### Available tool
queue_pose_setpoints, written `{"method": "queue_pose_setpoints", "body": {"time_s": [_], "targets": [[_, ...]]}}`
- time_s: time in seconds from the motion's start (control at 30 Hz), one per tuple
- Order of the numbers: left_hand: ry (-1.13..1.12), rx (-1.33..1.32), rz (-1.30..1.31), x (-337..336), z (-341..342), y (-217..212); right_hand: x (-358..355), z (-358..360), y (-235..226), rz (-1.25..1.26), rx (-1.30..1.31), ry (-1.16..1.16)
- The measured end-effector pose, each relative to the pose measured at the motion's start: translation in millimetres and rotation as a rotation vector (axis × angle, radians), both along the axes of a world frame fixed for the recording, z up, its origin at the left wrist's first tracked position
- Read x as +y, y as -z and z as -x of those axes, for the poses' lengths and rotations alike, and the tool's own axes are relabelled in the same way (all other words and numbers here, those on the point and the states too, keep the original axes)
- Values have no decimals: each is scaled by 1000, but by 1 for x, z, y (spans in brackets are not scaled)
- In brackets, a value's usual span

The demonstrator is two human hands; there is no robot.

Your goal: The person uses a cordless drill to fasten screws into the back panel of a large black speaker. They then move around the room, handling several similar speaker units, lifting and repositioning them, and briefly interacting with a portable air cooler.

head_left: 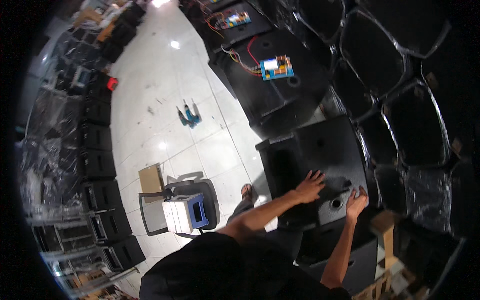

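We're looking down on a black speaker cabinet (325, 155) that stands just ahead of us, right of centre, its broad flat panel facing up. Our left hand (310, 186) lies flat on that panel near its lower edge, fingers (316, 175) spread wide and gripping nothing, only pressing on the surface. Our right hand (356, 202) rests at the panel's lower right corner, its fingers curled over the edge there; how tightly they close around it we cannot tell. Between the two hands sits a small round hole (336, 203) in the panel, just beside the right hand.

Beyond the cabinet, further up, lies another black cabinet (277, 80) with a blue circuit board (276, 67) on top, red and yellow wires (240, 60) trailing from its left side. A second board (236, 20) shows on a cabinet further back. To the right, a wall of black cabinets wrapped in clear film (400, 100) fills the frame.

On the white tiled floor (160, 90) lies a teal cordless drill (190, 117), well apart from us. Nearer, at lower left, a black chair (200, 200) carries a white and blue box (186, 214), with a piece of cardboard (151, 179) just beside it. A row of black cabinets (100, 170) lines the left side. Our sandalled foot (246, 191) shows beside the chair, and a wooden block (384, 222) sits at the lower right.
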State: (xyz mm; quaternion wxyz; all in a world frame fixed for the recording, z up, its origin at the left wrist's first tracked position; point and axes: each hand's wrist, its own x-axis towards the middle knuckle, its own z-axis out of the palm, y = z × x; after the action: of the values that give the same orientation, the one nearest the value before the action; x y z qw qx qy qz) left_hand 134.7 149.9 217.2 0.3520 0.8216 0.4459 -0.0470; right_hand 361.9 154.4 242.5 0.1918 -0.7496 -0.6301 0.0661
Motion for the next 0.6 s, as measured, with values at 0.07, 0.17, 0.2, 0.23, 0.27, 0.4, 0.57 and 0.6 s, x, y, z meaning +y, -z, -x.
{"method": "queue_pose_setpoints", "body": {"time_s": [0.07,0.17,0.2,0.23,0.27,0.4,0.57,0.6], "targets": [[-60,-210,-83,-39,48,22,-25,41,-25,134,108,129],[-222,-270,310,-93,148,8,-57,110,-39,238,248,146],[-211,-255,262,-122,185,29,-56,137,-46,257,256,112],[-295,-222,280,-141,222,28,-54,163,-56,274,258,85],[-382,-191,304,-161,262,26,-51,185,-64,298,256,58],[-790,96,306,-265,440,104,-33,231,-52,226,229,-70],[-1332,180,36,-307,531,57,-82,228,19,503,61,165],[-1362,195,84,-304,534,44,-103,231,23,493,40,314]]}}
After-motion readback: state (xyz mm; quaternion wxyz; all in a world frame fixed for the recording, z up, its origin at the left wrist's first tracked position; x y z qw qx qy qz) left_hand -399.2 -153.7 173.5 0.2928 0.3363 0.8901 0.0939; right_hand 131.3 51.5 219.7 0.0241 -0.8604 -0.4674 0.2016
